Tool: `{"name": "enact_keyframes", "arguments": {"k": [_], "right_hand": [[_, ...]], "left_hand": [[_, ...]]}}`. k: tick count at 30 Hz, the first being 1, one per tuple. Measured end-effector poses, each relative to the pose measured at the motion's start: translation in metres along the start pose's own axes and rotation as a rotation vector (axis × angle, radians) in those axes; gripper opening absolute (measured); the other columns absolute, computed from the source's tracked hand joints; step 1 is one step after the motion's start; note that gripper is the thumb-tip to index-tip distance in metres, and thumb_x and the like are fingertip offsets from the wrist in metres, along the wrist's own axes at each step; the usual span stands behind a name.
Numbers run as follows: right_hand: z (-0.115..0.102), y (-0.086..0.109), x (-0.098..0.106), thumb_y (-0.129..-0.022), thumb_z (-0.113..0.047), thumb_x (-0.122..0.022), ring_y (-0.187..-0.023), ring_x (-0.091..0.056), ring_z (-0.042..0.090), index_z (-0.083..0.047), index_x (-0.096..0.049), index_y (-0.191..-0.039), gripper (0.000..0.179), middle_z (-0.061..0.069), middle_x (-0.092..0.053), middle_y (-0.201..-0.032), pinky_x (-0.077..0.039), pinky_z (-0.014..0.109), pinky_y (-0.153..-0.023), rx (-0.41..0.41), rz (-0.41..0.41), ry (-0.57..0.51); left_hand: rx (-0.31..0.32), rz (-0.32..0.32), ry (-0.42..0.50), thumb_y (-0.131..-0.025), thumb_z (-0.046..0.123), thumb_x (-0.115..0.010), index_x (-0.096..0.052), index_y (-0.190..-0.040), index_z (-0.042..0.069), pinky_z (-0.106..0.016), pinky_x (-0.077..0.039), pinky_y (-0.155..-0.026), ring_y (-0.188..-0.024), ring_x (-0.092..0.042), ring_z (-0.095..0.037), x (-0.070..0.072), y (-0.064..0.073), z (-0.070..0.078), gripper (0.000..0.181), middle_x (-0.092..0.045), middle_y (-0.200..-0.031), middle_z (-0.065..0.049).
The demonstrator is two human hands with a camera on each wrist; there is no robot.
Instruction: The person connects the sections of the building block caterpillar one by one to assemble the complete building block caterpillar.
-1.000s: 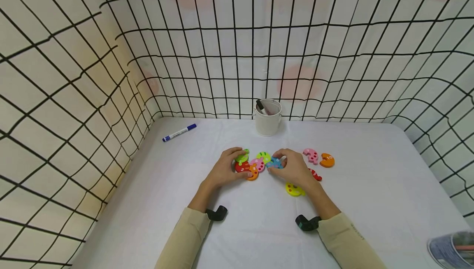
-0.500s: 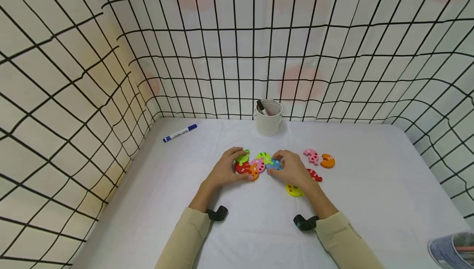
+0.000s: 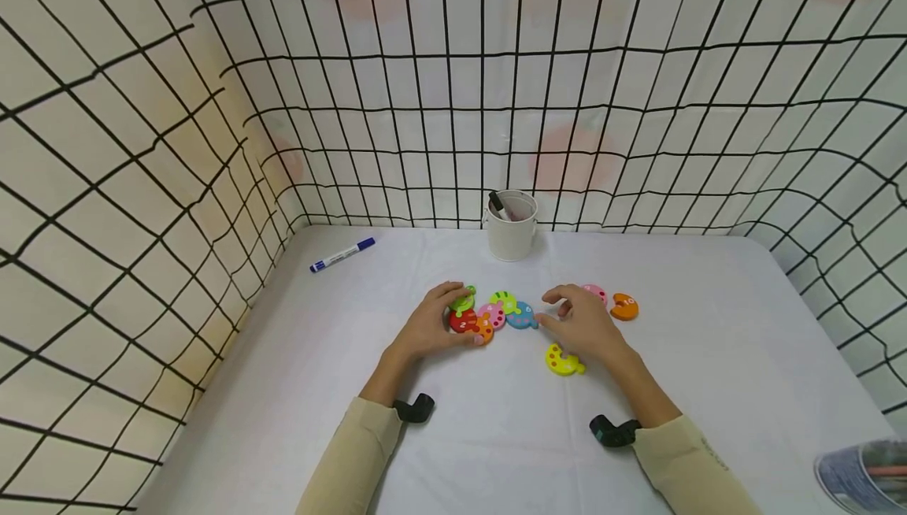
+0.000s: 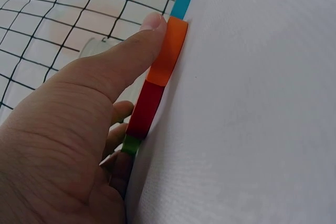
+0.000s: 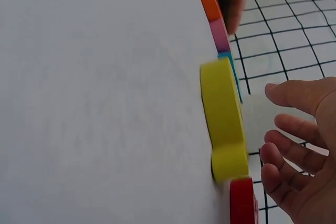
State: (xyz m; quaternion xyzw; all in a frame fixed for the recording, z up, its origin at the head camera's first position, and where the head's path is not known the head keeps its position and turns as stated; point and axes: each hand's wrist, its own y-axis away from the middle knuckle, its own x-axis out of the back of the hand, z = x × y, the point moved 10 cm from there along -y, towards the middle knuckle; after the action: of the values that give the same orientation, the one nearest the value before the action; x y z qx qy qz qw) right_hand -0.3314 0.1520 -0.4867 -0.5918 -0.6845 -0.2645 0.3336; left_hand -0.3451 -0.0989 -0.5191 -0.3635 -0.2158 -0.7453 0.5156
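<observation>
A joined row of flat number-puzzle pieces lies on the white tablecloth: green (image 3: 463,302), red (image 3: 463,321), orange (image 3: 486,331), pink (image 3: 492,315), light green (image 3: 504,301) and blue (image 3: 520,316). My left hand (image 3: 431,320) spans the row's left end, gripping it with fingers at the green piece and the thumb (image 4: 152,29) against the orange one's edge. Just right of the blue piece hovers my right hand (image 3: 583,321), its loosely bent fingers holding nothing. Below it lies a yellow spotted piece (image 3: 562,361). In the right wrist view a red piece (image 5: 242,199) shows beyond the yellow one.
A pink piece (image 3: 595,292), partly covered by the right hand, and an orange piece (image 3: 624,307) lie to the right. A white bucket (image 3: 511,235) holds a black-capped marker. Far left is a blue marker (image 3: 342,255); bottom right stands a cup (image 3: 857,476). Black netting surrounds the table.
My right hand has let go of the blue piece and moved right, covering the loose red piece and part of the pink one. The left hand stays in place.
</observation>
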Motion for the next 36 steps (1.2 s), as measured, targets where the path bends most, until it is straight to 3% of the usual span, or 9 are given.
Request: {"name": "enact_keyframes", "arguments": {"k": [6,14,21,27,36], "right_hand": [[0.012,0.012,0.014,-0.091,-0.032,-0.079,-0.092,-0.058,0.021,-0.010,-0.070,-0.120,0.036,0.005,-0.070,-0.109,-0.052,0.028,-0.074,0.022,0.016,-0.011],[0.027,0.018,0.024,-0.091,-0.029,-0.079,-0.086,-0.056,0.021,-0.007,-0.069,-0.118,0.037,0.007,-0.066,-0.096,-0.052,0.023,-0.062,0.012,0.019,-0.006],[0.037,0.017,0.038,-0.085,-0.024,-0.084,-0.088,-0.058,0.023,-0.005,-0.073,-0.116,0.038,0.008,-0.069,-0.096,-0.052,0.023,-0.067,0.043,0.085,0.007],[0.040,0.018,0.039,-0.084,-0.026,-0.084,-0.087,-0.055,0.023,-0.005,-0.072,-0.116,0.040,0.008,-0.066,-0.093,-0.050,0.022,-0.064,0.039,0.070,0.032],[0.045,0.025,0.038,-0.084,-0.029,-0.085,-0.092,-0.057,0.023,-0.007,-0.071,-0.117,0.043,0.007,-0.068,-0.102,-0.052,0.028,-0.071,0.040,0.032,0.085]], "left_hand": [[0.008,-0.006,-0.007,-0.076,0.057,-0.086,-0.051,-0.152,0.026,-0.051,-0.031,-0.125,-0.155,-0.031,-0.023,0.000,0.000,0.001,0.089,-0.038,-0.164,0.001],[0.007,-0.004,0.007,-0.076,0.056,-0.086,-0.051,-0.152,0.025,-0.053,-0.031,-0.124,-0.155,-0.031,-0.023,0.001,0.001,0.002,0.089,-0.038,-0.164,0.001],[0.013,-0.006,0.015,-0.076,0.056,-0.085,-0.051,-0.152,0.026,-0.054,-0.032,-0.124,-0.155,-0.031,-0.023,0.000,0.002,0.002,0.088,-0.038,-0.164,0.001],[0.019,-0.006,0.017,-0.076,0.056,-0.085,-0.052,-0.152,0.027,-0.054,-0.032,-0.124,-0.155,-0.031,-0.023,-0.001,0.002,0.001,0.088,-0.038,-0.164,0.001],[0.008,-0.008,0.022,-0.076,0.055,-0.085,-0.051,-0.152,0.028,-0.054,-0.033,-0.123,-0.154,-0.031,-0.023,-0.001,0.001,0.001,0.088,-0.038,-0.164,0.002]]}}
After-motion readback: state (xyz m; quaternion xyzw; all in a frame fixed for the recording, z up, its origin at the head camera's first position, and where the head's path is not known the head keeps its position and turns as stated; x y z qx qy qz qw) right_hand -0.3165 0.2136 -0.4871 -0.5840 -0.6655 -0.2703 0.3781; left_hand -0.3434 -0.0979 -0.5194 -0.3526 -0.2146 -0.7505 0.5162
